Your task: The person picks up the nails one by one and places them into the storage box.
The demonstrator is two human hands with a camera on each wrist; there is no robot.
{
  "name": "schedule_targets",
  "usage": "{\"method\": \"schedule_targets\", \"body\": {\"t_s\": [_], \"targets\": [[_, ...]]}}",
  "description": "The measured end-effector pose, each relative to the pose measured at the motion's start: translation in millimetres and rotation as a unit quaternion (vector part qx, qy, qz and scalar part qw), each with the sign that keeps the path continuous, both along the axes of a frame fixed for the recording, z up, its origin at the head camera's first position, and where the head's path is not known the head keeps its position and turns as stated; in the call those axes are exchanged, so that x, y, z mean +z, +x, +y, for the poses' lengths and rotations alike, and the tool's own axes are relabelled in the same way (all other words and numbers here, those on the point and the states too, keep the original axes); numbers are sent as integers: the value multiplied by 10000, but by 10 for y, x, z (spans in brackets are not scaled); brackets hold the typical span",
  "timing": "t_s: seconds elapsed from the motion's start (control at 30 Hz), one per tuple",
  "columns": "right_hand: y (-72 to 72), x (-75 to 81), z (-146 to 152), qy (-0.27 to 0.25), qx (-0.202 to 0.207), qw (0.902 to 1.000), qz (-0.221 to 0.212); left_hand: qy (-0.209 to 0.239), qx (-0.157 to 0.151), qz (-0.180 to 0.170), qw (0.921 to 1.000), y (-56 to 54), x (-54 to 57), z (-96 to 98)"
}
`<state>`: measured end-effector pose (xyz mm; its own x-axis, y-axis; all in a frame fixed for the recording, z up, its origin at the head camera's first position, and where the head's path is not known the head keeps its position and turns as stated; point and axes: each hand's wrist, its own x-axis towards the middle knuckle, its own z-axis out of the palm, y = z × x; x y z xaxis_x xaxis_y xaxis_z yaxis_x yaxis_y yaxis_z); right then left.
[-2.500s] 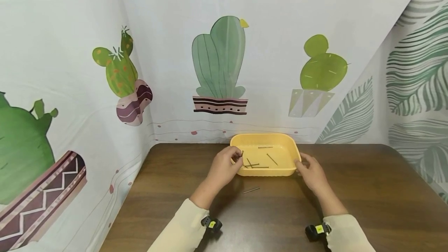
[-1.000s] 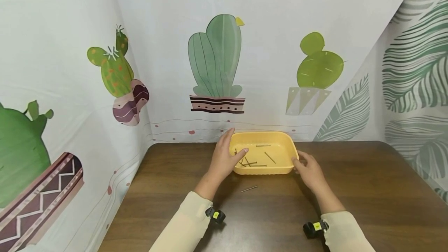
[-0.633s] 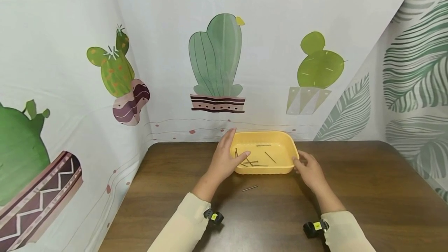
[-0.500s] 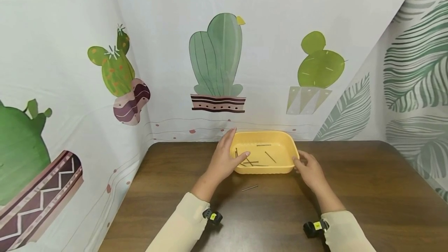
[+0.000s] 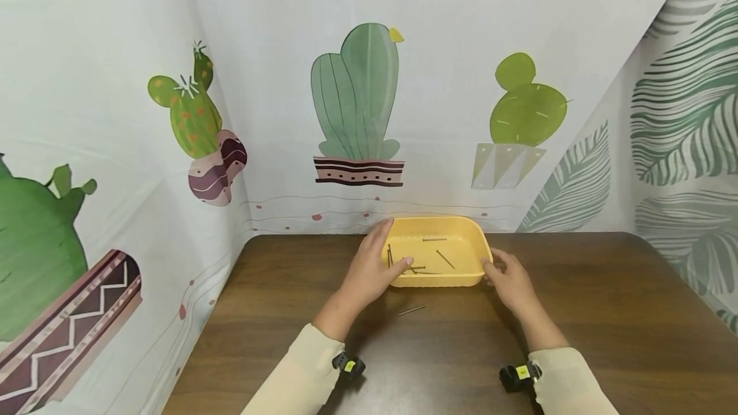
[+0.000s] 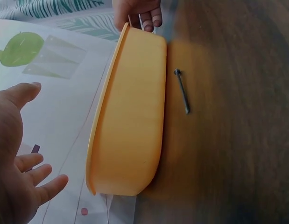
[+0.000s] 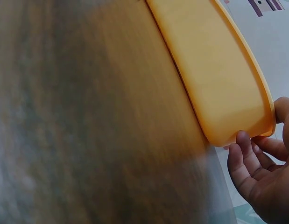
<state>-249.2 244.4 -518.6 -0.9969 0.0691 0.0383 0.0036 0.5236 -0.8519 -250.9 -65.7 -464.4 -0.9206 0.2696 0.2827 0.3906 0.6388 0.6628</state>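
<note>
A yellow plastic tray (image 5: 438,281) stands at the back of the wooden table, with several long nails (image 5: 445,259) lying loose in it. Over its left end, my left hand (image 5: 369,268) has its thumb and fingers spread; the left wrist view shows that hand (image 6: 18,158) holding nothing and the fingers apart from the tray wall (image 6: 130,112). At the opposite end, my right hand (image 5: 510,279) grips the rim, thumb above and fingers against the outside wall (image 7: 219,93). One more nail (image 5: 412,310) lies on the table in front of the tray.
The brown table (image 5: 450,364) reaches to a white cloth backdrop (image 5: 444,82) printed with cacti and leaves, close behind the tray. Each wrist carries a black camera on a strap, such as the left camera (image 5: 353,366).
My left hand, which earlier pinched a nail over the tray, has let it go and spread its fingers. Lately they have drawn slightly lower and right. The right hand keeps its grip.
</note>
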Motion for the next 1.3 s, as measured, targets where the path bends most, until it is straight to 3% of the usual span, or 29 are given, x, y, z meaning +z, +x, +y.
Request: {"method": "schedule_targets", "body": {"t_s": [0.23, 0.37, 0.53, 0.7, 0.93, 1.3], "targets": [[-6, -12, 8, 11, -3, 10000, -12, -237, -395, 214, 9987, 106, 0, 45], [-7, -8, 9, 9, 7, 10000, -16, -611, -587, 377, 9957, 191, 4, 72], [5, 2, 4, 11, -2, 10000, -20, -1192, -997, 428, 9869, 294, -24, 87], [16, 2, -4, -7, 10, 10000, -43, -1757, -1356, 200, 9749, 349, -100, 82], [20, -11, 4, -38, 3, 10000, -37, -2598, -1383, -184, 9555, 273, -217, 130], [20, 12, -12, -52, 28, 10000, -12, -2927, -1131, -216, 9492, 314, -331, 206]]}}
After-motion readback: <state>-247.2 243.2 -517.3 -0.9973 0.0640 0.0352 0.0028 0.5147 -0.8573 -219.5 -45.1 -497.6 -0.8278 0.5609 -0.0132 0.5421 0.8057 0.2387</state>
